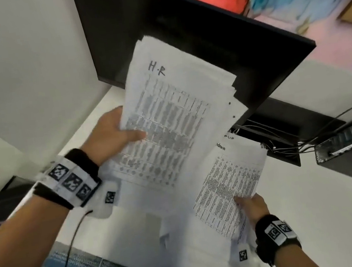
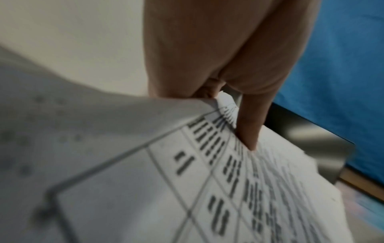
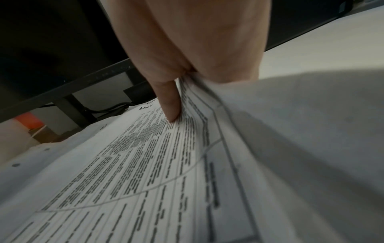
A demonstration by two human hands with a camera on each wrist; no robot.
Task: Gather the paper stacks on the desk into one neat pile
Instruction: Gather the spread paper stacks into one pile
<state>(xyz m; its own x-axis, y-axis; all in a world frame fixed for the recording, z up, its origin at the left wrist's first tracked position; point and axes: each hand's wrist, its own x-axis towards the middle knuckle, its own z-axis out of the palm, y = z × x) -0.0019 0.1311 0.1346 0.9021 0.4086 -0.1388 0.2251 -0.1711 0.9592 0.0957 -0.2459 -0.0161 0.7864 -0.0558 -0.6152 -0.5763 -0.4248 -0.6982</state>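
Table print on the "H.R" stack (image 1: 168, 120) is too blurred to read. The left hand's (image 1: 111, 133) fingers are hidden behind it.

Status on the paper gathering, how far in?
Midway. Done: both stacks are lifted. In hand: left hand grips the H.R stack, right hand pinches the Admin stack, which sits partly under it, offset. Left: square the edges and set one pile on the desk.
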